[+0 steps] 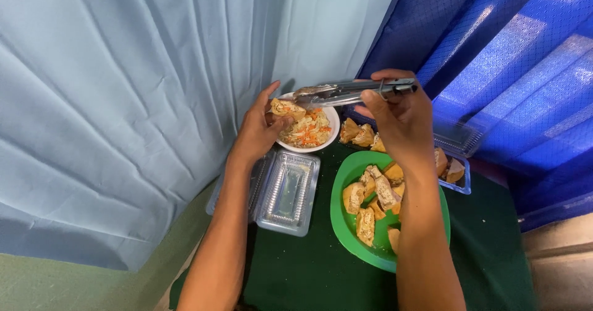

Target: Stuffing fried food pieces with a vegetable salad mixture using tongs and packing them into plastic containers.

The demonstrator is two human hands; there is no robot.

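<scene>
My left hand (258,130) holds a golden fried piece of food (285,108) at the rim of a white bowl (332,123) filled with shredded vegetable mix. My right hand (400,114) grips metal tongs (346,92), held level over the bowl with their tips pointing left. Below my right forearm sits a green plate (344,181) with several stuffed fried pieces.
An open clear plastic clamshell box (288,190) lies left of the green plate. A clear tray (460,175) of more fried pieces sits behind my right hand. Everything rests on a dark green cloth (309,268). Pale blue and deep blue curtains hang close behind.
</scene>
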